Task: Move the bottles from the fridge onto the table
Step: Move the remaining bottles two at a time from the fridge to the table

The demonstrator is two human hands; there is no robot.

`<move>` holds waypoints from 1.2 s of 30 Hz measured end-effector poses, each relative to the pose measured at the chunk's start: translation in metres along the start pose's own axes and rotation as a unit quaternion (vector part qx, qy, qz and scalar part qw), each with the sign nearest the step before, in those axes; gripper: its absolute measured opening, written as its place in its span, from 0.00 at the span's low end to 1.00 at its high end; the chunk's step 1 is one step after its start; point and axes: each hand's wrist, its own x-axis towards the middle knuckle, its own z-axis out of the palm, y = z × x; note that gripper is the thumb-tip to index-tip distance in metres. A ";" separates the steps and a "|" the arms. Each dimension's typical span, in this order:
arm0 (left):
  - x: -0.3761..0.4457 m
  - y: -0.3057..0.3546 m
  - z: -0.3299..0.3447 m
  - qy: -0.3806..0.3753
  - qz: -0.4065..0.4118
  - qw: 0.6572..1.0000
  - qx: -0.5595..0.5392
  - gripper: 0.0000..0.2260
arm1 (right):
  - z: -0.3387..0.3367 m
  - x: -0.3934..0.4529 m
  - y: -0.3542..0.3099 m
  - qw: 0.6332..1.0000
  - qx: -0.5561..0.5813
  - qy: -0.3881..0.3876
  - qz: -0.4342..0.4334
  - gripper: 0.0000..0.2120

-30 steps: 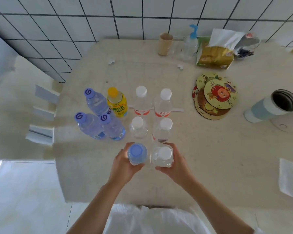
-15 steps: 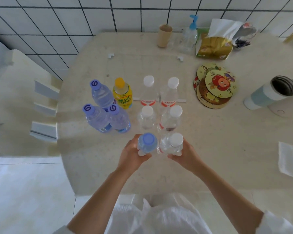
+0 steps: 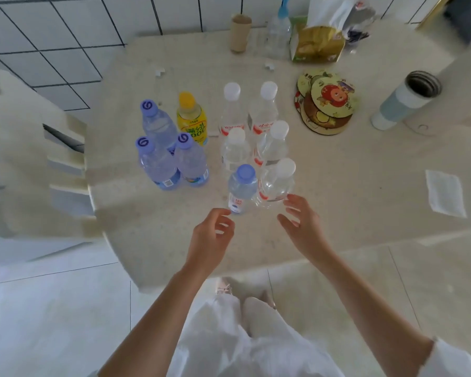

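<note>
Bottles: small blue-capped clear plastic bottle [image 3: 242, 189] and white-capped clear plastic bottle [image 3: 277, 183] stand nearest the table's front edge.
Left hand [image 3: 211, 238]: open, empty, just short of the blue-capped one.
Right hand [image 3: 302, 224]: fingers spread, empty, fingertips beside the white-capped one.
Count: ten bottles upright on the beige stone table [image 3: 351, 202].
Room: bare tabletop right of the group.

A home dining corner: tiled wall [image 3: 65, 31], stone table [image 3: 351, 186], tissue pack [image 3: 318, 42], cartoon coasters [image 3: 329, 102].
</note>
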 end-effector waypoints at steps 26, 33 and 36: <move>-0.416 -0.060 0.051 0.337 -0.175 0.922 -0.077 0.10 | 0.009 -0.295 0.021 0.881 -0.073 -0.419 -0.208 0.09; -0.503 -0.098 0.030 0.432 -0.203 0.870 -0.120 0.10 | 0.072 -0.377 0.003 0.816 -0.123 -0.504 -0.255 0.09; -0.551 -0.127 0.013 0.462 -0.221 0.852 -0.111 0.11 | 0.115 -0.423 -0.008 0.787 -0.141 -0.536 -0.271 0.10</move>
